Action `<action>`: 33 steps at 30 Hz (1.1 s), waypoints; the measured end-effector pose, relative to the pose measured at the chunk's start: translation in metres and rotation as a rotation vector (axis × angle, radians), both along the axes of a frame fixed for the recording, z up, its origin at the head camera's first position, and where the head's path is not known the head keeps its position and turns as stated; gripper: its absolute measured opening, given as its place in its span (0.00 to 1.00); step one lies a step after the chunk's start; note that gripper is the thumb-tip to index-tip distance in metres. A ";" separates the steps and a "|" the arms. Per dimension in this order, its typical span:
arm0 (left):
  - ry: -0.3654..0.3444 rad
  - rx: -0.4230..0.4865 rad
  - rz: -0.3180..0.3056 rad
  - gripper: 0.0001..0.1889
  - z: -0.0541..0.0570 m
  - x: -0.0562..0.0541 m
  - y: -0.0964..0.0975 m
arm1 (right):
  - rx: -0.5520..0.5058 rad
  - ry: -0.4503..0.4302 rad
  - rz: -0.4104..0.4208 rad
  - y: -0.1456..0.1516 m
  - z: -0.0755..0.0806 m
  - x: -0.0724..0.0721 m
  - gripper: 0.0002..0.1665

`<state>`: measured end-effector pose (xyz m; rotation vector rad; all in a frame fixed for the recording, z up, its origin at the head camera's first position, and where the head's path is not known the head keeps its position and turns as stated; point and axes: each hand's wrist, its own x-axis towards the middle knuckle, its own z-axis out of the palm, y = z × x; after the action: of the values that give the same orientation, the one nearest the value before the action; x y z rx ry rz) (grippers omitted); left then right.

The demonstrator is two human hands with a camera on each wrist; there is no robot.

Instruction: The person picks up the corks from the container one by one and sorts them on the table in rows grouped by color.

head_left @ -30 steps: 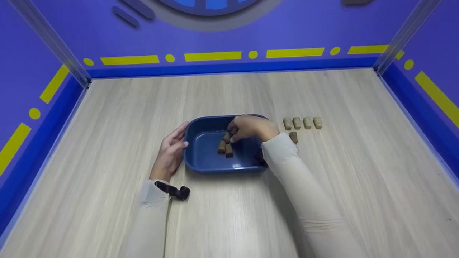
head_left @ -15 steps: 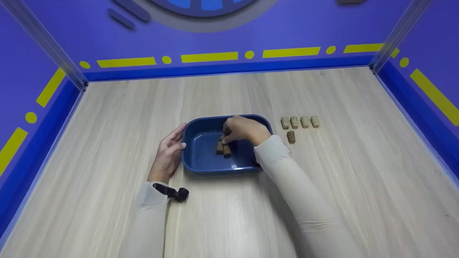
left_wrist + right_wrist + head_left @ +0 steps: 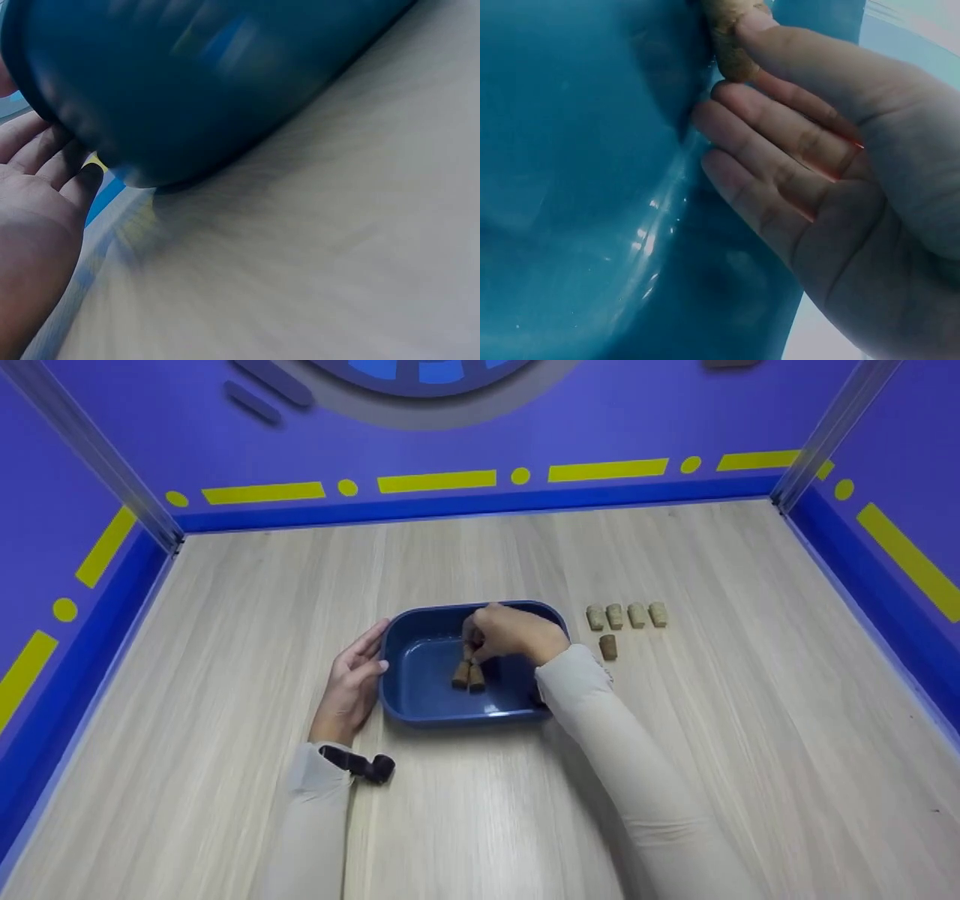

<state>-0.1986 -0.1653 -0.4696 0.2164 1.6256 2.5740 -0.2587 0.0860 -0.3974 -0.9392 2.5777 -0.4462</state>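
A dark blue rectangular tub [image 3: 442, 715] stands on the table between both hands. Flat along its left outer wall lies my left hand [image 3: 354, 681], fingers fairly straight and thumb tip at the rim; the left wrist view shows the fingers [image 3: 45, 150] against the outside of the tub. My right hand [image 3: 514, 634] reaches inside and pinches a cork [image 3: 731, 37] between thumb and fingertips, its other fingers extended. Two brown corks [image 3: 460, 675] lie side by side on the tub floor just below the pinched one, which my fingers partly hide in the head view.
Right of the tub, several lighter corks [image 3: 615, 616] lie in a row on the wooden table [image 3: 750, 697]. One darker cork [image 3: 608, 647] lies alone below that row. Purple-blue panels [image 3: 435, 450] wall the table at the back and both sides. A black wrist strap [image 3: 356, 761] circles the left sleeve.
My right hand has shifted slightly left and down inside the tub, bringing the pinched cork over the tops of the two lying ones. My left hand keeps its place at the tub.
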 end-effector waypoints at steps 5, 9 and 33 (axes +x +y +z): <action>-0.008 0.000 -0.004 0.35 0.002 0.001 0.000 | -0.029 -0.050 -0.014 0.006 0.005 -0.001 0.15; -0.002 -0.007 -0.014 0.36 0.003 0.001 0.000 | -0.075 -0.076 -0.021 0.011 0.011 -0.003 0.17; 0.003 0.031 -0.033 0.36 0.002 0.001 0.000 | -0.251 -0.158 -0.103 0.064 0.057 0.001 0.26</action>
<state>-0.1977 -0.1652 -0.4677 0.2470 1.5703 2.5773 -0.2579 0.1502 -0.3404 -0.8158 2.4716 -0.8540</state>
